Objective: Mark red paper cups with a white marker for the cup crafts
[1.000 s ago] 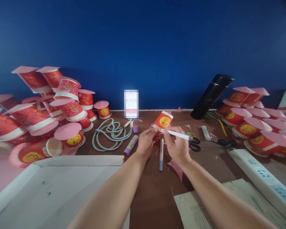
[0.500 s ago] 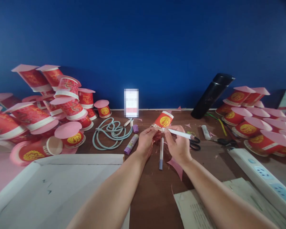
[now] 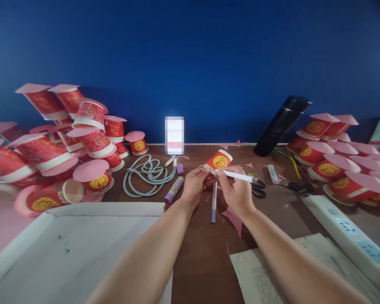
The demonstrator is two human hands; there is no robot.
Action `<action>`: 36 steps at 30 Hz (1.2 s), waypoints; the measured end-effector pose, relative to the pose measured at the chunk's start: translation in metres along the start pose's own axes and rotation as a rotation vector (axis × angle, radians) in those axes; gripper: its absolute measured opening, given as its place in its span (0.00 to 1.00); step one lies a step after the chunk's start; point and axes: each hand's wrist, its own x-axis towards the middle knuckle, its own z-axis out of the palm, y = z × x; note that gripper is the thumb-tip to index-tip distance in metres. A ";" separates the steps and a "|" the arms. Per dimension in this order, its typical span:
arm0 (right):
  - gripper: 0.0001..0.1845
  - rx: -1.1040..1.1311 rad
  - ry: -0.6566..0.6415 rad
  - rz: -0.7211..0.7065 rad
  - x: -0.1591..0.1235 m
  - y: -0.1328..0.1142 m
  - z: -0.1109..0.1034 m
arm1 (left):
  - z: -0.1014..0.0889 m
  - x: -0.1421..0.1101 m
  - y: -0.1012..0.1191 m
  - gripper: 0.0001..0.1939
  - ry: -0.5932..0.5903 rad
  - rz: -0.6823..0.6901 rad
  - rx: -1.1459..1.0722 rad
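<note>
Red paper shows between 2 bare hands above the middle of the brown table: a cup, tilted, its white rim pinched in the closed fingers of the left hand. The right hand grips a white pen, the writing end near that rim; fingers hide whether it touches. Just below lie another pen and a pointed pink scrap, with black scissors beside the right hand. A purple glue stick rests near a loosely coiled cable. Pink-topped red cups crowd the table's left side in a leaning heap, and more pack its right. Towards the near left corner sits a shallow white box; towards the near right, a printed sheet and a power strip. At the back edge a black bottle leans against the plain, deep-blue wall; near that edge's middle, a bright panel is too pixelated to read.
</note>
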 end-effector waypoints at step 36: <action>0.08 0.077 -0.064 0.100 -0.003 -0.003 -0.001 | 0.003 -0.005 -0.003 0.08 0.007 0.024 -0.086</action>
